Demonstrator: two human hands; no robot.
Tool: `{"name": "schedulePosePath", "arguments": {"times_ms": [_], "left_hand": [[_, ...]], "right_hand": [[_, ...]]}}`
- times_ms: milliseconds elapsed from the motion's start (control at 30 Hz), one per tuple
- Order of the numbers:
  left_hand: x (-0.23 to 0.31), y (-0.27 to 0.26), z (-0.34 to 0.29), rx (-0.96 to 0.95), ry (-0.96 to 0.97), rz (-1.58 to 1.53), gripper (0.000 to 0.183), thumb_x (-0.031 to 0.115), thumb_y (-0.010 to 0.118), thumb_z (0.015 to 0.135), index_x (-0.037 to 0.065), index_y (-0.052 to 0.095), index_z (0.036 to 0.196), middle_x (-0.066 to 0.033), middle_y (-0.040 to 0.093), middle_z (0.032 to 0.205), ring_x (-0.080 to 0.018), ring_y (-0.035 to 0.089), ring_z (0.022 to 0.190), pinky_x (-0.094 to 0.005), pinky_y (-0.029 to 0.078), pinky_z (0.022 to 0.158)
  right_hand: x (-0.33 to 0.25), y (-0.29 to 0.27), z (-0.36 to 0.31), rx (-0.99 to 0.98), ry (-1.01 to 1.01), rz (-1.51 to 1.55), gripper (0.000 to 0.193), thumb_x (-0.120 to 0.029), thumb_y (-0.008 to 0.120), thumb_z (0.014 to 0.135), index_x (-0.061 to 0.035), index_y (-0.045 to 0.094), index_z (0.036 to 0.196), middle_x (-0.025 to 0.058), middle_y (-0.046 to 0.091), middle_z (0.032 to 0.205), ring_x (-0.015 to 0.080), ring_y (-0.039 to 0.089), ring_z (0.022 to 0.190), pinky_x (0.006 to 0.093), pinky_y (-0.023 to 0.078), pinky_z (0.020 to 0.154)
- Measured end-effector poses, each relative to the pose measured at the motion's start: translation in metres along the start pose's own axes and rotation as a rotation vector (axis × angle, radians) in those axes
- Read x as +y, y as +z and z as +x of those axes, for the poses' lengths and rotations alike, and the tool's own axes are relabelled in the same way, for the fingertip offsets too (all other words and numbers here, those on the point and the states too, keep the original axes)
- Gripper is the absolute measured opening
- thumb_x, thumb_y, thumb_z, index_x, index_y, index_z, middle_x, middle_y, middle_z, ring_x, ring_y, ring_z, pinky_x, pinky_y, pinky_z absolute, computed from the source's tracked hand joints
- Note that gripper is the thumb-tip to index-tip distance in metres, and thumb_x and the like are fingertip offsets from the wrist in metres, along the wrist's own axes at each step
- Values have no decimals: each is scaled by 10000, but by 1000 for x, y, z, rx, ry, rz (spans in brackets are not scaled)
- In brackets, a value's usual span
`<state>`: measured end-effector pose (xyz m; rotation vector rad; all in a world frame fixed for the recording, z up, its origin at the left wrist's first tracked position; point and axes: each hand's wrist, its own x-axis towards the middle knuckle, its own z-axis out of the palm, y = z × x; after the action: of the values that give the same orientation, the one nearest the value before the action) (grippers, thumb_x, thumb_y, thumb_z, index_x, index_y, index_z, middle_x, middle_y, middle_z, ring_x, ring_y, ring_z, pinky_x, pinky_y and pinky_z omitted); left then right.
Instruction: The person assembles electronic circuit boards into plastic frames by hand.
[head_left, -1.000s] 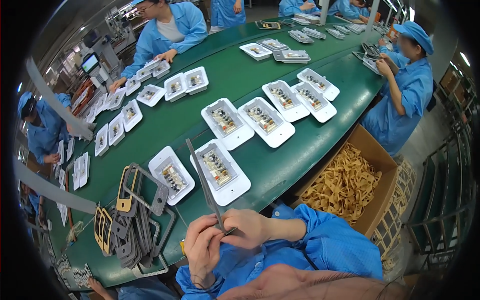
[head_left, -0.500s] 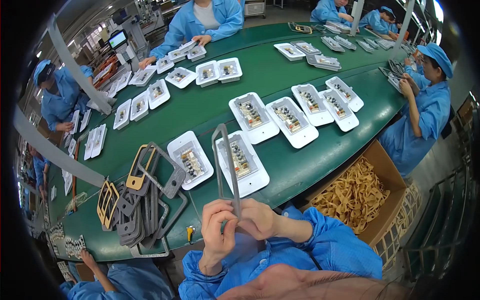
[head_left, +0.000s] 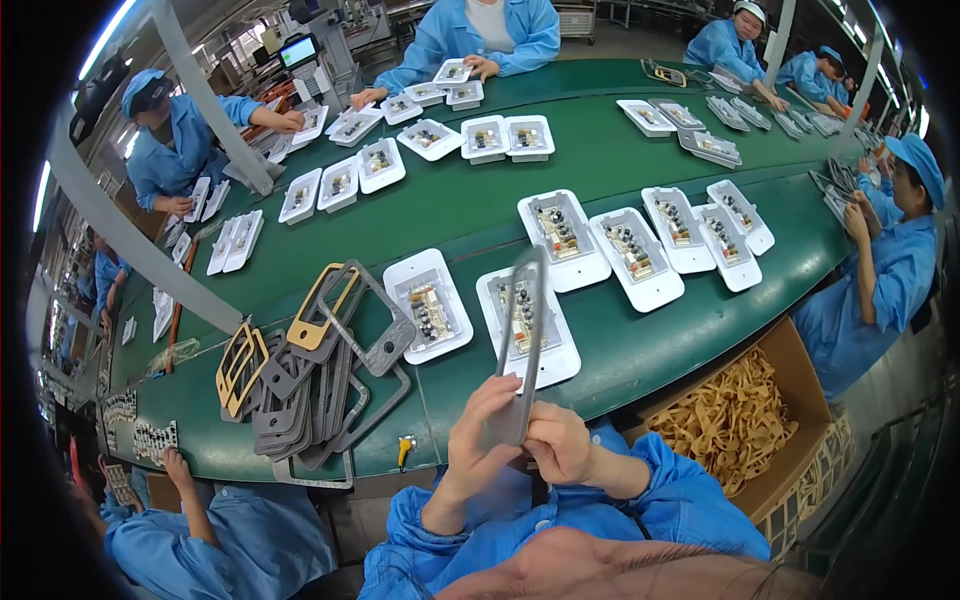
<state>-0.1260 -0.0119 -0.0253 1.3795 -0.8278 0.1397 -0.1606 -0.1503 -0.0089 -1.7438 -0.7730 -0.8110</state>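
In front of my chest I hold a thin grey frame-shaped gasket (head_left: 513,424) upright, seen nearly edge-on. My left hand (head_left: 474,446) has it by the left side of its lower end, the fingers extended along it. My right hand (head_left: 560,441) pinches the lower right corner with curled fingers. Just behind the gasket lies a white plastic housing (head_left: 556,362) with a circuit board inside, partly covered by the gasket. Another such housing (head_left: 458,332) sits to its left. Farther left is a heap of similar grey gaskets (head_left: 290,425), some with yellowish backing.
More white housings (head_left: 640,262) stand in groups on the green conveyor table (head_left: 700,345). A small yellow-handled tool (head_left: 405,451) lies near the front edge. At my right stands a cardboard box (head_left: 815,385) of yellowish strips (head_left: 735,425). Several co-workers in blue sit around.
The view has swung left, so everything sits farther right. The gasket has turned in my hands, and my left fingers have straightened from a curled pinch.
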Motion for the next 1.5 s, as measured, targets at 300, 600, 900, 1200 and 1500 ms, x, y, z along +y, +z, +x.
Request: {"name": "schedulePosePath", "arguments": {"times_ms": [300,600,900,1200,1500], "left_hand": [[22,27,5,559,-480,-528,358,274,306,922,-21,507,885,-144,572,759,-196,558,650,-299,459,605],[-12,4,-3,316,-780,-1113,478,416,199,937,26,466,1010,-135,550,759,-210,541,599,-315,466,535],[1,-15,-2,380,-349,-618,738,661,350,783,11,408,1127,-153,545,854,-222,573,687,-322,499,545],[14,-23,4,313,-17,-41,680,547,509,774,-37,419,1111,-212,564,906,-252,570,780,-333,472,684],[9,-30,12,-72,121,492,610,422,735,564,-13,574,960,-154,600,935,-285,564,855,-350,441,728]], "right_hand": [[-8,-30,-28,-102,227,-163,163,-14,569,727,-18,476,861,179,565,847,318,563,688,381,456,549],[-22,-211,-169,-125,895,-1027,39,-42,441,822,-14,468,822,165,505,778,302,526,670,361,424,579],[-12,-184,-121,101,750,-1046,221,-53,612,762,-21,569,976,128,560,932,259,557,836,318,463,691],[87,-64,-2,-575,124,-555,479,-150,684,669,-69,524,1113,121,510,1119,316,452,1087,395,406,862],[61,-40,-22,-513,124,-412,383,-69,662,657,-36,532,1017,121,517,1050,295,493,1008,378,413,762]]}}
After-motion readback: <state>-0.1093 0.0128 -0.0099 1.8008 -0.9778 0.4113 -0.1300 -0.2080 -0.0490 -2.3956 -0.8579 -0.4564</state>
